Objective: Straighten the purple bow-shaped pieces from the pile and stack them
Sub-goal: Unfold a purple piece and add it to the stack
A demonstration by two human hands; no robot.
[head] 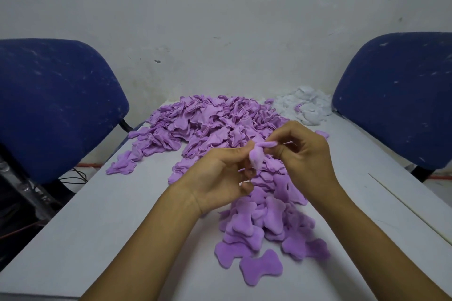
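Both hands hold one crumpled bow piece (256,157) in the air above the middle of the table (97,227). The left hand (220,178) has its fingers curled round the bunched lower lobe; the right hand (305,151) pinches the upper lobe between thumb and fingertips. The step looks like unfolding. It would go best if each hand took a lobe near its outer edge and drew them gently apart, so the soft cloth flattens without stretching. The pile (208,124) lies toward the far edge. The flattened pieces (264,227) lie loosely overlapped near the front edge, right of centre, so the next one should be laid squarely on top.
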